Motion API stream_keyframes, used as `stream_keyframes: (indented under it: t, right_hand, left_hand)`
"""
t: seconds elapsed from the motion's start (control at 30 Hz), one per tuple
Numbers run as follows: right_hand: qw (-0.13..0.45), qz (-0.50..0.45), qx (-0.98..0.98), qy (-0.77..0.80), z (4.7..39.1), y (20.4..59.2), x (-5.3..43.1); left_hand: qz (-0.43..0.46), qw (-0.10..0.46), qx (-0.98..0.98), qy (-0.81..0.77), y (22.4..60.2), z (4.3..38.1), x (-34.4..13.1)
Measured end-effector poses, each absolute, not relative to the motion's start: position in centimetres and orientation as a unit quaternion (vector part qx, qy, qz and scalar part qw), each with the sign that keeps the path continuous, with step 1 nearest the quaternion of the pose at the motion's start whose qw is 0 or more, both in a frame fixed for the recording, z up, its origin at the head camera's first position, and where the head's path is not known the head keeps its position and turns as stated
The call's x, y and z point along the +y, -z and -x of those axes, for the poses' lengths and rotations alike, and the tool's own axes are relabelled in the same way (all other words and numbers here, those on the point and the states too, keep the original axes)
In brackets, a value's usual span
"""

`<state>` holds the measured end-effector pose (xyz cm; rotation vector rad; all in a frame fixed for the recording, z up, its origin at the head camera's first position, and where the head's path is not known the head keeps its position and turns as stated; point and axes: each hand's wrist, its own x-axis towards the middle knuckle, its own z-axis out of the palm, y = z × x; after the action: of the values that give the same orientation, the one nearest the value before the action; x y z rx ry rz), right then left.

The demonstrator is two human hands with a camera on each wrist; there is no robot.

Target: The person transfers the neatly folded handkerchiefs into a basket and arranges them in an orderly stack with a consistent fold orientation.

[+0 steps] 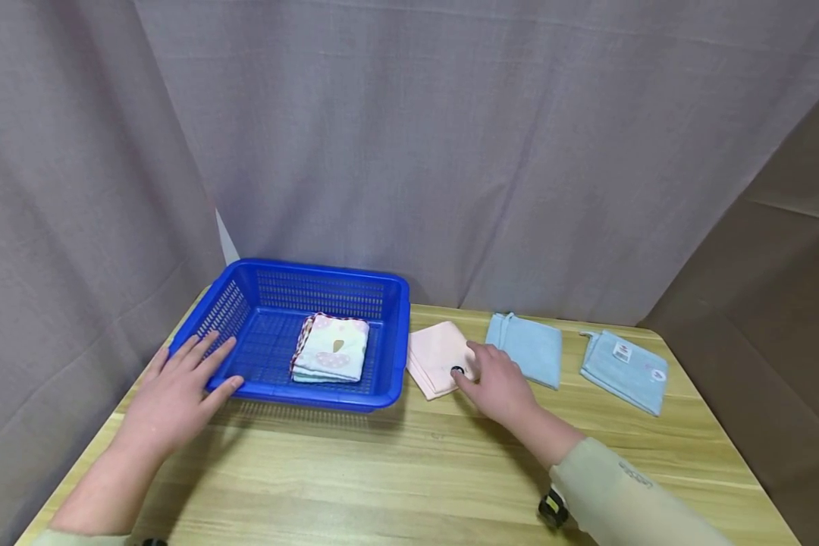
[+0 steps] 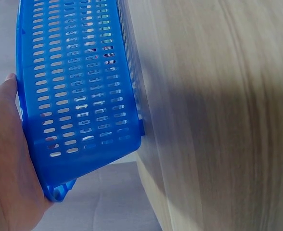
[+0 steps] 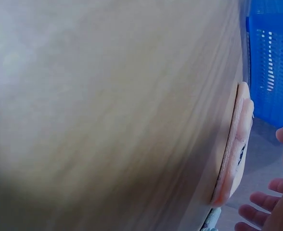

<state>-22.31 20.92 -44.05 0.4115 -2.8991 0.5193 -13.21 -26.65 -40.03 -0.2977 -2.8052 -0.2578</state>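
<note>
A blue plastic basket (image 1: 314, 400) stands at the left, with a stack of folded cloths (image 1: 334, 349) inside, a white printed one on top. My left hand (image 1: 177, 390) rests on its front left corner, fingers spread over the rim; the left wrist view shows the hand (image 2: 9, 159) against the basket's side (image 2: 74, 86). Just right of the basket lies a folded pink towel (image 1: 440, 353) with a small dark mark. My right hand (image 1: 498, 383) is over its right edge, thumb and fingers apart. In the right wrist view, a gap shows between this hand (image 3: 281, 202) and the pink towel (image 3: 235, 149).
Two folded light blue towels lie farther right on the wooden table (image 1: 300, 478): one towel (image 1: 535, 349) just beyond my right hand, another towel (image 1: 624, 368) with a white label near the right edge. A grey curtain (image 1: 409, 152) hangs behind and at the left.
</note>
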Motion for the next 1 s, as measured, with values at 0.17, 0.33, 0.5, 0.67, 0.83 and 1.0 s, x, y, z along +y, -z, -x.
stream_keyframes:
  t: [0.17, 0.33, 0.5, 0.67, 0.83, 1.0]
  right_hand:
    - [0.066, -0.124, -0.974, -0.177, 22.9, 43.9, 20.7]
    - [0.056, -0.111, -0.975, -0.184, 23.8, 43.6, 20.3]
    - [0.054, -0.100, -0.975, -0.189, 24.5, 43.3, 19.8]
    - [0.050, -0.092, -0.976, -0.189, 24.8, 43.1, 19.3]
    - [0.047, -0.087, -0.977, -0.189, 25.2, 43.2, 19.0]
    - [0.050, -0.088, -0.977, -0.188, 25.9, 43.3, 18.8]
  left_hand:
    - [0.104, 0.151, -0.979, 0.089, 39.9, 13.2, -26.6]
    - [0.102, 0.152, -0.979, 0.089, 39.9, 13.1, -26.7]
    - [0.103, 0.154, -0.979, 0.090, 40.0, 13.1, -26.6]
    - [0.103, 0.152, -0.979, 0.089, 40.0, 13.1, -26.5]
    - [0.103, 0.149, -0.979, 0.093, 40.0, 13.1, -26.6]
    - [0.103, 0.152, -0.978, 0.095, 40.0, 13.2, -26.6]
